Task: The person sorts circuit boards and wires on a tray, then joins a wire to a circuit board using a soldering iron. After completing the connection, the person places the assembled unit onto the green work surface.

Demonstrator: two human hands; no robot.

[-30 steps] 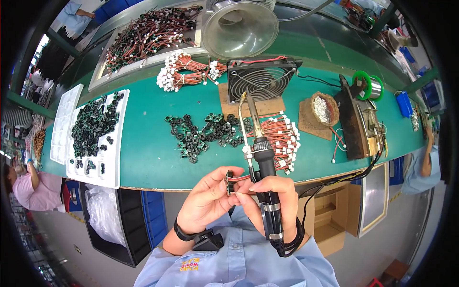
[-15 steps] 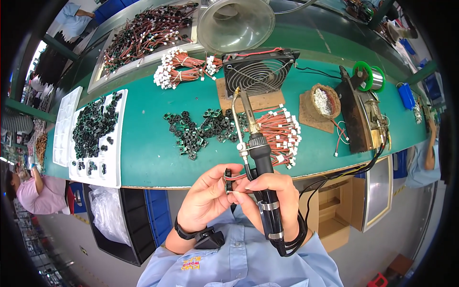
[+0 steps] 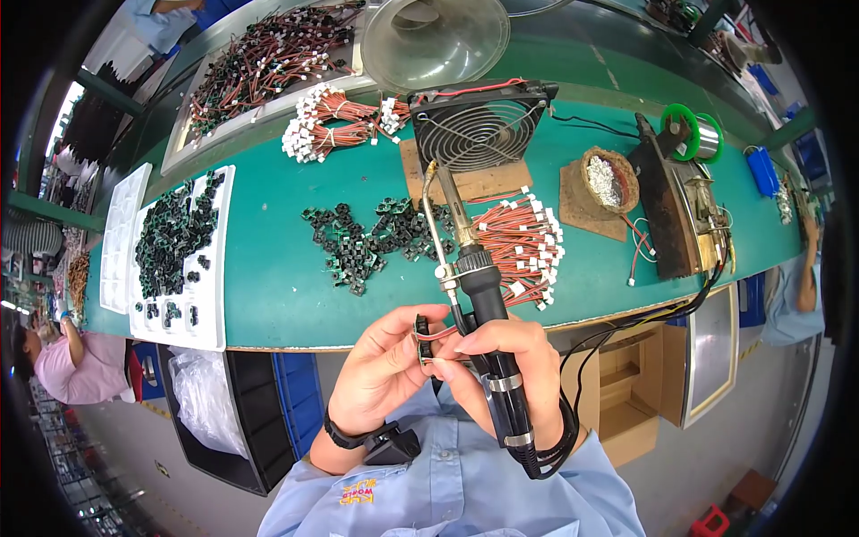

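In my left hand point(image 3: 383, 367) a small black component with a green board point(image 3: 423, 338) is pinched between thumb and fingertips. Red and black wires point(image 3: 445, 333) run from it toward my right fingers. My right hand point(image 3: 514, 367) is wrapped around a soldering iron point(image 3: 485, 295) with a thin metal feed tube alongside; its tip points up and away from me. Thumb and forefinger of that hand also meet near the wires, though their exact hold is partly hidden. Loose black components point(image 3: 349, 246) lie beyond my left hand, and a fan of red-black wires with white plugs point(image 3: 519, 242) beyond my right.
A black fan point(image 3: 479, 134) stands behind the iron's tip. Rightward are a round pot point(image 3: 610, 179), a solder spool point(image 3: 693, 139) and a dark metal stand point(image 3: 667, 215). White trays point(image 3: 219, 268) with components sit left; bundled wires point(image 3: 331, 125) lie farther back. Cables hang beside my right hand.
The view has shifted slightly. Both hands keep nearly the same pose, with the component and the soldering iron still held.
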